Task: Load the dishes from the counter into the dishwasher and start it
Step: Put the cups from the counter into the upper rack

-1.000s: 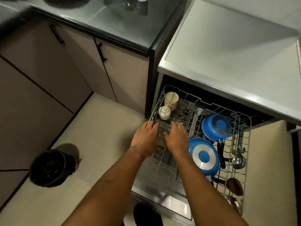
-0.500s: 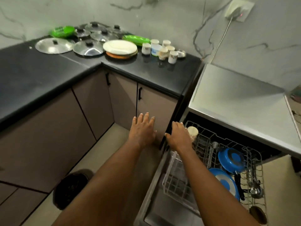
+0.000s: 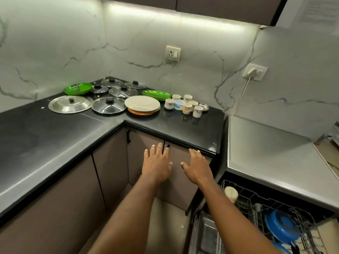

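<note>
At the lower right, the pulled-out wire rack of the dishwasher point(image 3: 256, 204) is seen partly filled. A cream patterned cup point(image 3: 231, 193) is set at its left corner, and a round blue pan point(image 3: 280, 228) is propped tilted among the wires, presumably so that water can run off. Ahead of the rack, the left hand point(image 3: 156, 165) and the right hand point(image 3: 197, 166) are held out side by side, palms down, fingers spread and nothing grasped, in front of the brown cabinet doors point(image 3: 176, 180). They appear to be freed for the next pick.

Beyond, on the black stone tabletop point(image 3: 55, 136), the unloaded dishes are gathered toward the wall. A stack of cream plates over an orange one point(image 3: 142, 105), a cluster of small patterned cups point(image 3: 187, 106), a wide steel lid point(image 3: 69, 104) and several glass lids point(image 3: 122, 91) are all laid flat, well apart from the hands.
</note>
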`<state>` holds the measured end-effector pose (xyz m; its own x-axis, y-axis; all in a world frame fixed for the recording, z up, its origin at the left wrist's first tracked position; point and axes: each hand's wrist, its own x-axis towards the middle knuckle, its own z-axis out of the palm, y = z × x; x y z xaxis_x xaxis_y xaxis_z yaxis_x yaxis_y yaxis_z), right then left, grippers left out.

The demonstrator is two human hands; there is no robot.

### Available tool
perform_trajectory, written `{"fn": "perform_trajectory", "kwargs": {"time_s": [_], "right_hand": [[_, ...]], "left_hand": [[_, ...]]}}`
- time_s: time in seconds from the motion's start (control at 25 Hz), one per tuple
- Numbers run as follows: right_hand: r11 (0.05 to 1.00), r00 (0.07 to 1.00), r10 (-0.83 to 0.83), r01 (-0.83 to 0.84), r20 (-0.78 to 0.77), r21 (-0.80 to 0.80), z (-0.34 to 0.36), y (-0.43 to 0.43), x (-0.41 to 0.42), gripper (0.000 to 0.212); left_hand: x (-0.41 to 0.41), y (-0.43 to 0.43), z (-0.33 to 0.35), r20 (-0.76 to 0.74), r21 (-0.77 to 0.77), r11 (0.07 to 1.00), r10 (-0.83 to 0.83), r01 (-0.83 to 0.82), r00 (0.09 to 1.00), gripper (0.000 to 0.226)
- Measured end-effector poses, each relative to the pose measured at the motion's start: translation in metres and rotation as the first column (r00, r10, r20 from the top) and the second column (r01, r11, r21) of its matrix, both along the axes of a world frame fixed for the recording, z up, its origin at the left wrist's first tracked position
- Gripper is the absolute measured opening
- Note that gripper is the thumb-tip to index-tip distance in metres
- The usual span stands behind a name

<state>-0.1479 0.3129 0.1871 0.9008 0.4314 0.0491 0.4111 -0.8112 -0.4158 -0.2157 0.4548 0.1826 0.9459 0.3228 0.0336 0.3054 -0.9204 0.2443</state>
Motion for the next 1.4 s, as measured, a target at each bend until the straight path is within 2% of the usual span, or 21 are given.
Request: {"fn": "perform_trajectory", "kwargs": {"time_s": [0.28,0.48,0.8,1.4], "right_hand": [[0.987,0.994,-0.08,0.09,-0.075,0.13,-0.003,0.04,0.071,0.069],[0.989,0.984,-0.095,0.11,-0.154,0.094,-0.018,0.045,0.145,0.069],[0.988,0.978,-0.106,0.124,-0.18,0.094,-0.019,0.049,0.251,0.069],[0.934,0.908,-0.328,0.353,-0.261,0.055,-0.032,0.076,0.409,0.071]], "left_hand": [[0.064,0.038,-0.011,-0.049,-0.014,1.0,-0.019,0.018,0.999,0.065],[0.151,0.039,-0.011,-0.045,-0.024,0.998,-0.055,0.054,0.997,0.064],[0.246,0.044,-0.022,-0.062,-0.013,0.997,-0.072,0.071,0.995,0.06],[0.437,0.086,-0.045,-0.149,-0.041,0.964,-0.265,0.262,0.953,0.068]]}}
